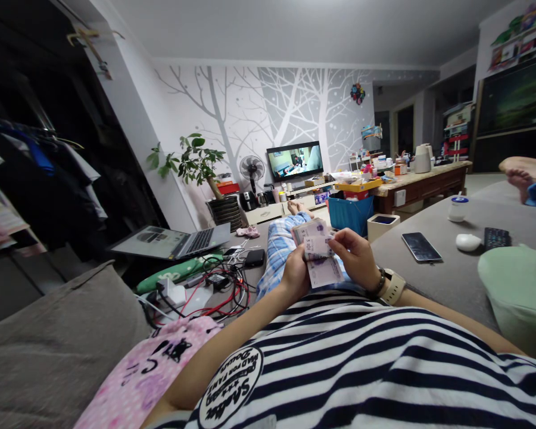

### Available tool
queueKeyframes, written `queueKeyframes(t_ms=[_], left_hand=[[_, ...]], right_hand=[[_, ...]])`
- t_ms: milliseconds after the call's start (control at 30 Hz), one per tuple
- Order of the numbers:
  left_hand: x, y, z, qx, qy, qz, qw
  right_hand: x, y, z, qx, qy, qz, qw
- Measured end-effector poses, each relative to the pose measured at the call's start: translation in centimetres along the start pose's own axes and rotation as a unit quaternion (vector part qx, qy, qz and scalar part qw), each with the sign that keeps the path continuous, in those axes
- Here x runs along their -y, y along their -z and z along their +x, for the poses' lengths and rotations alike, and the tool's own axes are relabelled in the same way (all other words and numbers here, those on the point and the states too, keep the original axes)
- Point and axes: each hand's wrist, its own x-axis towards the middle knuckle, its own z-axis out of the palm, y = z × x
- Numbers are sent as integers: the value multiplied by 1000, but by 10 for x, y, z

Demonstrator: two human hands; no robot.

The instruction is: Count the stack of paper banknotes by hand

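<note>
Over my lap, a stack of purple-and-white banknotes [324, 271] is spread between my hands. My left hand [296, 271] grips the notes along their left side, its thumb lying on top. With fingers and thumb pinched together, my right hand [354, 253] holds the right end of an upper banknote [317, 246]. Part of the stack fans out beyond that note, and another part hangs below it towards my striped shirt. The lower fingers of my left hand are hidden behind the notes. A watch with a pale strap [392, 286] and a dark bracelet circle my right wrist.
To my left lie tangled cables [223, 292], a power bank [254, 258] and an open laptop [174, 241]. On the grey sofa [411, 286] at right are a phone [421, 246], a white mouse [468, 242] and a small jar [458, 210]. Another person's foot [520, 182] rests farther right.
</note>
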Motion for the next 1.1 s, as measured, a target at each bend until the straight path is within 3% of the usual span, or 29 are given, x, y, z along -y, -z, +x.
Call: queueKeyframes(t_ms=[600,800,1100], left_hand=[[0,2,0,20,-28,20,999],[-2,-1,0,7,8,0,1000],[-2,-1,-3,7,-19,27,999]], right_hand=[[1,0,-1,22,-5,46,999],[4,1,0,58,-30,79,995],[-12,1,8,-4,-63,-2,998]])
